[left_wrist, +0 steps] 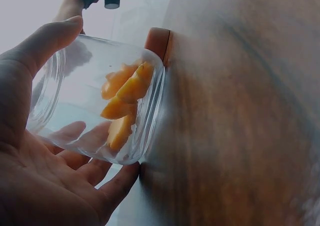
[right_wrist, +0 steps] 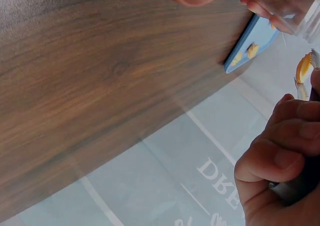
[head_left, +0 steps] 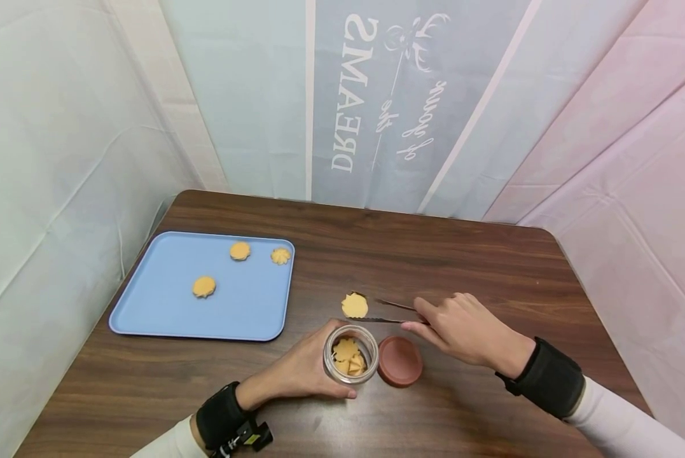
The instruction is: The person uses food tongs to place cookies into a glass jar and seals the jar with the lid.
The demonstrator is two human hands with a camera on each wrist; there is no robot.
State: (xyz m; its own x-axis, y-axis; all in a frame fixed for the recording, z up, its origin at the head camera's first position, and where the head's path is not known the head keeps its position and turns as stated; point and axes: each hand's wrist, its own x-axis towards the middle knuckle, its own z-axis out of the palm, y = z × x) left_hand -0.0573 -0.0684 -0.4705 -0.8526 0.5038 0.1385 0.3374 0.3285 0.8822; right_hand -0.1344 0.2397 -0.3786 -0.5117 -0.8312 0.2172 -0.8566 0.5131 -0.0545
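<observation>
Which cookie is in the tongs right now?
The one above the jar, off the tray: the cookie gripped by the tongs in the right hand.

1. A dark wood-grain table (head_left: pixel 462 254) with rounded corners.
2. Draped sheets enclose it — pale green on the left (head_left: pixel 62 159), pink on the right (head_left: pixel 622 140).
3. Behind hangs a grey-blue banner (head_left: pixel 371 108) — its white lettering mirrored.
</observation>
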